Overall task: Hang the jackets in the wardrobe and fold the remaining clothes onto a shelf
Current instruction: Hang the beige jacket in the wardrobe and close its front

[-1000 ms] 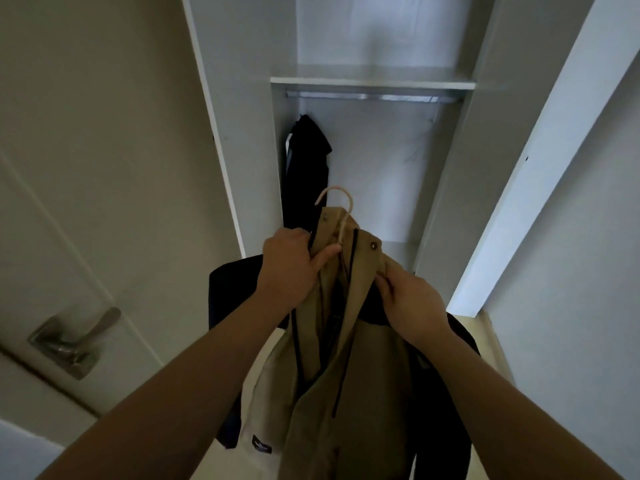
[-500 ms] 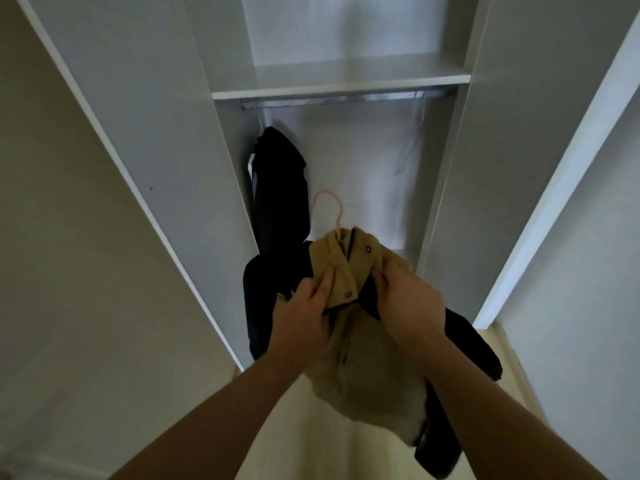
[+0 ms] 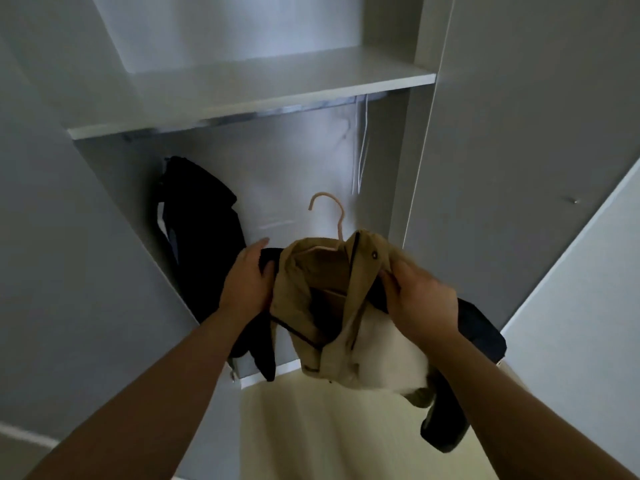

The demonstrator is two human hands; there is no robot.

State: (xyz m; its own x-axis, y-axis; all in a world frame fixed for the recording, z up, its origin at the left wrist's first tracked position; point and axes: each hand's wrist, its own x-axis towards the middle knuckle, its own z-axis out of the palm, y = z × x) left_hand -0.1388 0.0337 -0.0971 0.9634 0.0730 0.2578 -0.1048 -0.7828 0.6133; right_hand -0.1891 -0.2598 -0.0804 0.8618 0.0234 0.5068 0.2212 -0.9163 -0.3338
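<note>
The left hand [image 3: 247, 285] has its fingers curled round the dark shoulder of the tan jacket [image 3: 332, 306], thumb lifted toward twelve o'clock. The right hand [image 3: 420, 301] pinches the other shoulder just beside the open collar, fingers bent over the cloth. A moment back both hands were bunched together at the collar. Now they have spread to the two shoulders, and the front has fallen open so the bar of the hanger [image 3: 329, 216] shows inside. Its pale hook stands free above the collar, at twelve o'clock from the gap between the hands, and neither hand touches it. The person has also come in closer: the wardrobe [image 3: 485, 133] fills the view where a wall and a door handle showed before. To my eye the jacket is settled on its hanger, and what remains for this one is the lift.

Out from there, the jacket's body hangs toward six o'clock over the cream floor [image 3: 329, 434], with dark sleeves trailing at five and seven. The rail [image 3: 277, 112] sits well above the hook, at twelve o'clock, tucked under the shelf [image 3: 277, 81]. A dark jacket [image 3: 201, 237] already hangs at ten o'clock from the left hand, near it. A few bare white hangers [image 3: 360, 150] dangle at one o'clock. The stretch of rail between them looks free, and I'd guess that's the spot.
</note>
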